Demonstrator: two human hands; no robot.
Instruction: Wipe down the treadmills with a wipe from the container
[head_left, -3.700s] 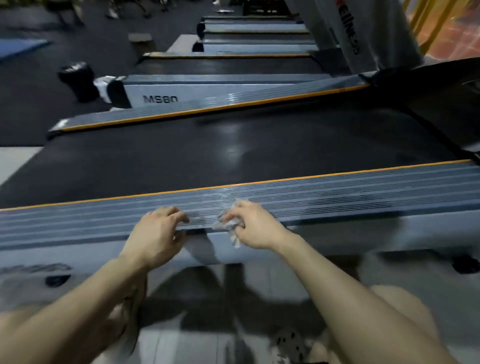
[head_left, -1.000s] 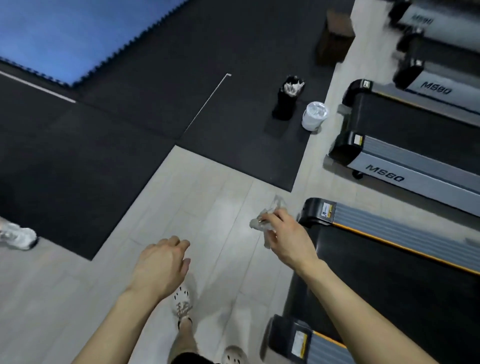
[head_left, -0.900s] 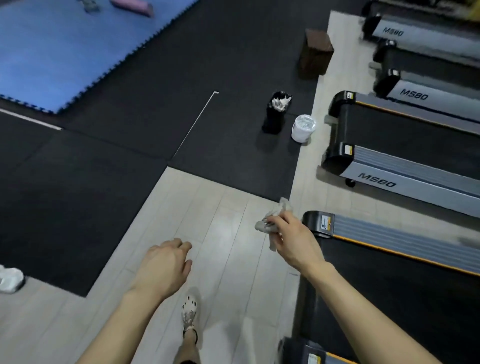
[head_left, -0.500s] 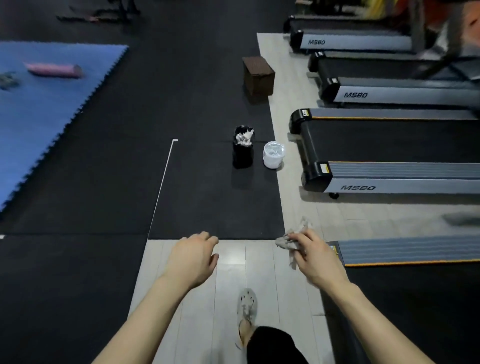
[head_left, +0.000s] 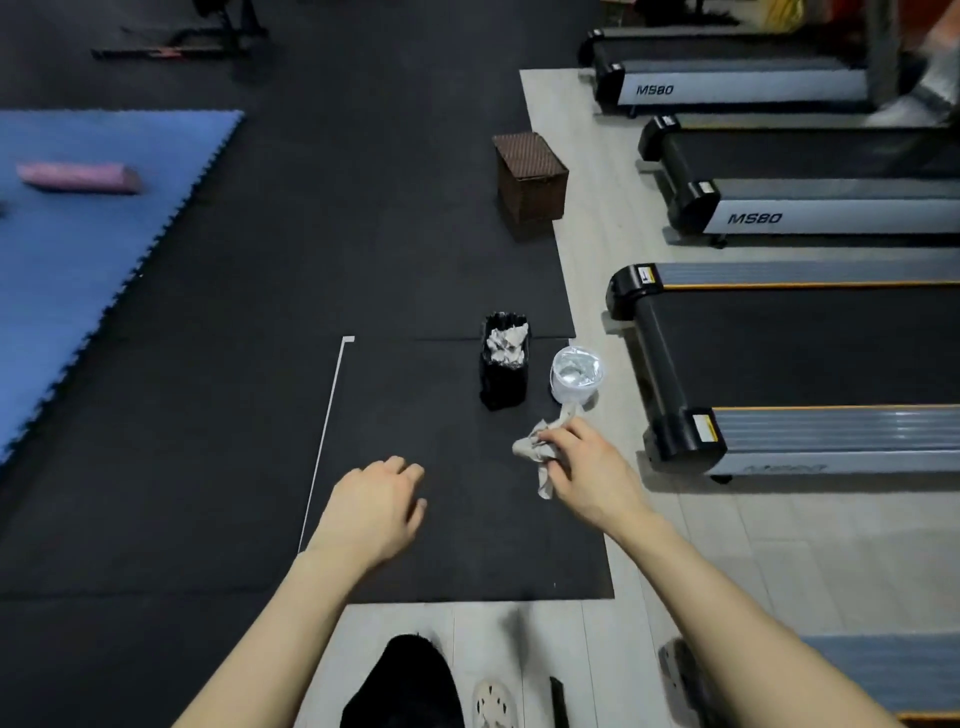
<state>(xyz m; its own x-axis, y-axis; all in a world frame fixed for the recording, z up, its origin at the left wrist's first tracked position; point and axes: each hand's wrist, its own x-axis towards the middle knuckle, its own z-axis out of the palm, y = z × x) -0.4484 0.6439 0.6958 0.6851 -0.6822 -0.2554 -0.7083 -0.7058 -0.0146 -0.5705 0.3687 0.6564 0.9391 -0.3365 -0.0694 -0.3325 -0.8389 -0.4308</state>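
Four grey-and-black treadmills (head_left: 810, 353), some orange-edged, ranked along the right. The person had quit the side rail wiped seconds earlier, and the machines now lay well apart from both hands.

One black rubber floor mat (head_left: 415, 260), ahead and underfoot where pale boards had been.

One small black bag-lined bin (head_left: 503, 384), stuffed with crumpled used wipes, standing far closer than half a second before.

One white round wipe container (head_left: 574, 382), just right of the bin.

Judgement: wiping paused; the spent wipe looked bound for the bin, a fresh one to follow.

One left hand (head_left: 376, 506), extended palm down, fingers loosely bent, holding nothing.

One right hand (head_left: 592, 473), reached forward, fingers and thumb curled, pinching the wipe.

One crumpled grey wipe (head_left: 530, 449), tail dangling, near the container.
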